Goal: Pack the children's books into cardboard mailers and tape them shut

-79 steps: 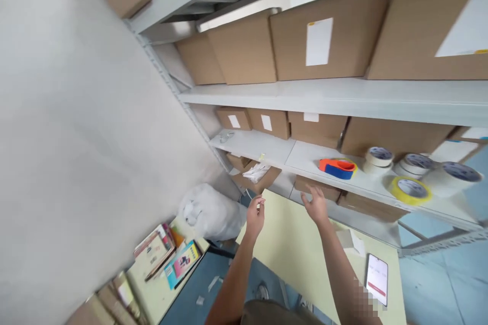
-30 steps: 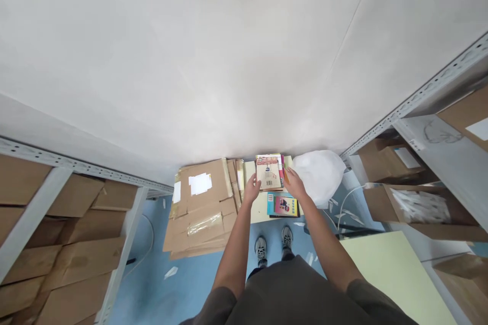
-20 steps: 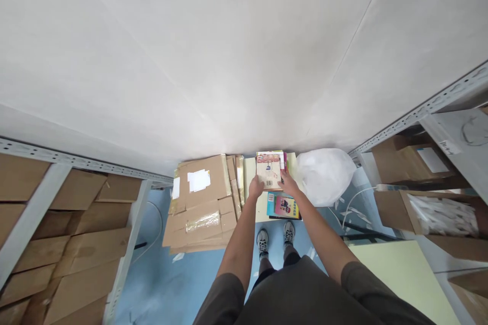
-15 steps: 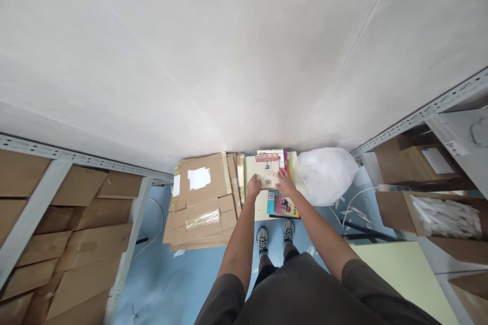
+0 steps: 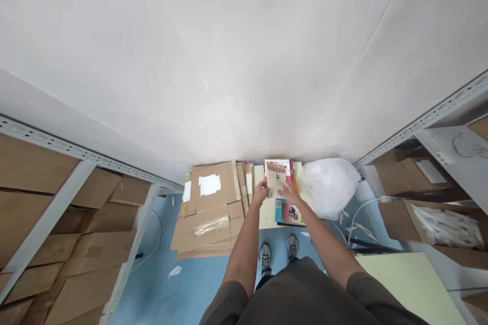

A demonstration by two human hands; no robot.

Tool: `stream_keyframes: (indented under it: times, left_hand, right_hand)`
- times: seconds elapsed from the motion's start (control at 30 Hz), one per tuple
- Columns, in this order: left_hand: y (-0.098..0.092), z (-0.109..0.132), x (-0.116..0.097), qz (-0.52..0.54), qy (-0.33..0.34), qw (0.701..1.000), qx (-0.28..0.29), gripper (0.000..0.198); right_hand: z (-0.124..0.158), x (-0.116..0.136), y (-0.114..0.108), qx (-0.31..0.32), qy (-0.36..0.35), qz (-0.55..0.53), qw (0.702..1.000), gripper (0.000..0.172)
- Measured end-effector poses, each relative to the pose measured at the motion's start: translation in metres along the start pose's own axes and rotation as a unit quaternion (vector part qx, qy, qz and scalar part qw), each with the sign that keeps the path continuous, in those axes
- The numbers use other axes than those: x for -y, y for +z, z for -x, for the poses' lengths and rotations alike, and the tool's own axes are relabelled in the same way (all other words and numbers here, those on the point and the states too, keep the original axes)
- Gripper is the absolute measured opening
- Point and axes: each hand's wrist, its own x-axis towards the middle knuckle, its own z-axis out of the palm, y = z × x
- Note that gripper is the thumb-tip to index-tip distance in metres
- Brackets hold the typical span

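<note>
A beige book (image 5: 275, 183) with a reddish band along its top is between my two hands. My left hand (image 5: 261, 192) is closed on the book's left edge. My right hand (image 5: 291, 193) lies at its lower right side, fingers stretched over the cover. Behind it, other books with white and pink covers (image 5: 286, 166) rest on a pale yellow table (image 5: 268, 221). Nearer to me lies a small pile of colourful books (image 5: 290, 213), blue, pink and yellow.
Flattened cardboard (image 5: 213, 213) is stacked at the left. A white plastic bag (image 5: 329, 186) bulges at the right. Shelves with cardboard boxes (image 5: 107, 233) flank both sides, and a pale board (image 5: 409, 284) is at lower right. A white wall (image 5: 244, 61) rises behind.
The view has shifted, so the table and its things appear lower and further right. The beige book now looks narrower and tilted, and my right hand's fingers reach over its cover.
</note>
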Motion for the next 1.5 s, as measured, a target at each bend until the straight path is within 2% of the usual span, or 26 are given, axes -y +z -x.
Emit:
stream_keyframes:
  times: [0.1, 0.17, 0.27, 0.33, 0.47, 0.63, 0.73, 0.83, 0.93, 1.0, 1.1, 1.23, 1.37, 1.5]
  left_hand:
    - [-0.015, 0.014, -0.012, 0.05, 0.017, 0.998, 0.038, 0.04]
    - [-0.03, 0.023, -0.023, 0.091, 0.028, 0.993, 0.071, 0.049]
    - [-0.048, 0.034, -0.041, 0.132, 0.05, 0.98, 0.137, 0.065]
    - [-0.053, 0.039, -0.054, 0.135, 0.069, 0.972, 0.181, 0.072]
    - [-0.042, 0.047, -0.082, 0.108, 0.1, 0.956, 0.255, 0.078]
    - [-0.003, 0.068, -0.114, 0.086, 0.125, 0.933, 0.327, 0.076]
    - [0.029, 0.087, -0.127, 0.077, 0.127, 0.912, 0.383, 0.081]
    - [0.073, 0.109, -0.135, 0.035, 0.13, 0.89, 0.437, 0.085]
    - [0.132, 0.141, -0.136, -0.014, 0.137, 0.868, 0.477, 0.078]
    - [0.176, 0.173, -0.129, -0.028, 0.129, 0.849, 0.511, 0.073]
    - [0.241, 0.231, -0.111, -0.025, 0.107, 0.819, 0.563, 0.071]
    - [0.313, 0.306, -0.076, -0.049, 0.089, 0.786, 0.61, 0.071]
    - [0.373, 0.372, -0.04, -0.098, 0.08, 0.753, 0.646, 0.075]
    - [0.419, 0.427, -0.009, -0.13, 0.055, 0.713, 0.687, 0.073]
  right_hand:
    - [0.017, 0.013, -0.005, -0.045, 0.02, -0.088, 0.995, 0.08]
    - [0.029, 0.025, -0.014, -0.086, -0.001, -0.16, 0.983, 0.08]
    - [0.05, 0.049, -0.036, -0.112, -0.015, -0.251, 0.961, 0.077]
    - [0.067, 0.065, -0.055, -0.109, -0.014, -0.294, 0.949, 0.074]
    - [0.109, 0.095, -0.094, -0.114, -0.031, -0.348, 0.93, 0.074]
    - [0.174, 0.111, -0.139, -0.133, -0.052, -0.373, 0.917, 0.083]
    - [0.219, 0.105, -0.163, -0.157, -0.065, -0.383, 0.908, 0.083]
    - [0.271, 0.087, -0.186, -0.191, -0.072, -0.397, 0.895, 0.082]
    - [0.336, 0.059, -0.208, -0.243, -0.072, -0.392, 0.884, 0.082]
    - [0.386, 0.037, -0.22, -0.285, -0.067, -0.387, 0.874, 0.081]
    - [0.464, 0.003, -0.234, -0.343, -0.055, -0.391, 0.852, 0.079]
    - [0.561, -0.039, -0.239, -0.409, -0.018, -0.392, 0.824, 0.076]
    - [0.645, -0.072, -0.234, -0.476, 0.013, -0.397, 0.785, 0.073]
    - [0.713, -0.093, -0.223, -0.522, 0.026, -0.43, 0.736, 0.076]
